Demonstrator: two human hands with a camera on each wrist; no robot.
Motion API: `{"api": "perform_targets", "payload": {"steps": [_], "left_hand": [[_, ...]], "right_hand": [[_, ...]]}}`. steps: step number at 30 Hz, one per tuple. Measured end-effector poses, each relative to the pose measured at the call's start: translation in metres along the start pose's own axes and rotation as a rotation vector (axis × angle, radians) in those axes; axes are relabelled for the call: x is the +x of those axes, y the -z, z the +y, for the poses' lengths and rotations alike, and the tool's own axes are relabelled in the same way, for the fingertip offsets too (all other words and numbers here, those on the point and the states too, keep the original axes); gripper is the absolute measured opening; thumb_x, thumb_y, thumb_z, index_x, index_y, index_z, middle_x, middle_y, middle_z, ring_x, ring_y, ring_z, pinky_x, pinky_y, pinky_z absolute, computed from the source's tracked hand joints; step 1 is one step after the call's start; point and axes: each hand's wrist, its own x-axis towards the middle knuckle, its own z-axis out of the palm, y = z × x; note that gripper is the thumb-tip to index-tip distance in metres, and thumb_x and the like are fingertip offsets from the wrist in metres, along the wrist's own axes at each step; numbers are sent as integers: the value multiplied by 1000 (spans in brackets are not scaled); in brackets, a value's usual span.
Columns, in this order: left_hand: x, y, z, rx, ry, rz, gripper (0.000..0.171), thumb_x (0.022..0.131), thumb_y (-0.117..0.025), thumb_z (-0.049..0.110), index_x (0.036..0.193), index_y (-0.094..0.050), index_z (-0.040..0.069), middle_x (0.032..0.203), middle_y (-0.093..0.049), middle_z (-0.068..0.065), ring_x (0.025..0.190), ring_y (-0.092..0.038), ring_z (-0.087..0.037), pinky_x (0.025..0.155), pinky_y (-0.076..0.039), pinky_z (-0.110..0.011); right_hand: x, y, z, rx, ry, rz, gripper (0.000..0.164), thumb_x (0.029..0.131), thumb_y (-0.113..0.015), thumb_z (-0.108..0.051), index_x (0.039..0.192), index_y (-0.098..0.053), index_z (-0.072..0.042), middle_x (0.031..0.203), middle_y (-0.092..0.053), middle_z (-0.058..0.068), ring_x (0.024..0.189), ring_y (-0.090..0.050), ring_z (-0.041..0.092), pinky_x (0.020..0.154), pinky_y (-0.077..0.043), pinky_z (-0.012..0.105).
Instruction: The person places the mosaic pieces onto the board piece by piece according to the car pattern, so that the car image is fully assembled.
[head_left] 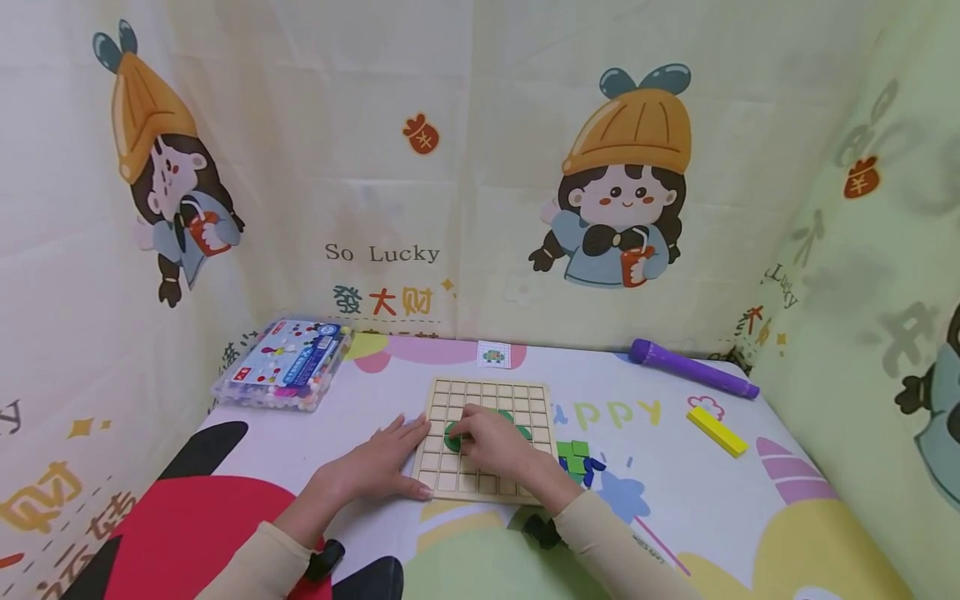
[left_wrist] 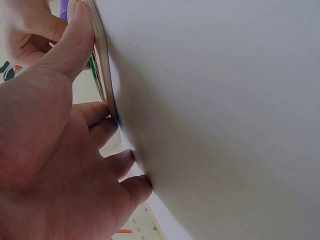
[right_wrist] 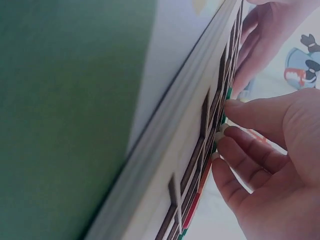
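Note:
A wooden grid board (head_left: 442, 481) lies on the table with green pieces set in its cells. My left hand (head_left: 378, 458) lies spread along the board's left side, thumb at the near corner and straight fingertips against the edge and tabletop. Over the middle of the board my right hand (head_left: 491, 442) bends down, pinching a green tile (head_left: 452, 437) at the grid surface. In the right wrist view, the thumb and fingertips (right_wrist: 220, 136) meet low at the grid. Red and orange pieces (right_wrist: 191, 210) also show in the grid there; in the head view the right hand hides them.
Loose green tiles (head_left: 577, 450) and small blue pieces (head_left: 592, 471) lie right of the board. A small picture card (head_left: 494, 355) is behind it. A clear case of beads (head_left: 285, 362) stands back left; a purple microphone-shaped stick (head_left: 693, 368) and yellow bar (head_left: 717, 432) lie right.

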Motion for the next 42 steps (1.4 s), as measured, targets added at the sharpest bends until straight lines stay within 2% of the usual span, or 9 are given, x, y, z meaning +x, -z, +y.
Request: {"api": "perform_targets", "payload": {"steps": [8,12,17,21,28,36,42], "left_hand": [[2,0,0,12,7,-5,104,76,-79,56,156,-31,9,165,-26,-8,154,-12,-43,120,-18,-66],[2,0,0,7,11,-8,105,76,-79,55,156,-30,8,165,-26,-9,154,-12,-43,120,-18,-66],[2,0,0,10,26,-10,105,76,-79,56,156,-30,9,166,-25,-8,154,-12,-42,121,-18,-64],[2,0,0,10,31,-6,105,75,-80,55,156,-30,10,166,-26,-7,154,-12,-41,121,-18,-63],[3,0,1,18,25,-6,106,75,-80,55,156,-31,9,165,-27,-9,154,-13,-42,121,-18,-64],[5,-3,-2,13,33,-8,107,74,-80,57,157,-30,11,166,-26,-7,155,-11,-40,122,-18,-63],[5,-3,-4,9,26,-8,106,75,-80,57,157,-30,10,166,-25,-7,155,-11,-41,121,-17,-64]], "right_hand": [[-5,4,4,27,11,-5,26,89,-65,-3,109,-78,-13,92,-62,-4,74,-50,5,66,-45,16],[-10,8,10,30,30,21,25,88,-64,0,105,-79,-12,92,-62,-3,76,-50,5,70,-46,17],[-22,17,22,10,30,61,22,88,-65,0,100,-78,-15,88,-63,-1,75,-49,9,67,-44,19],[-33,24,32,24,29,100,19,88,-68,1,98,-78,-12,89,-65,1,78,-57,15,68,-48,23],[-53,34,54,16,-49,121,27,83,-66,6,99,-79,-11,95,-70,-2,86,-63,14,77,-55,29],[-76,51,75,17,-81,148,23,81,-67,6,97,-77,-8,93,-70,1,83,-65,15,73,-56,28],[-92,61,89,9,-118,113,22,80,-71,5,96,-77,-9,90,-69,-1,83,-62,15,72,-54,27]]}}
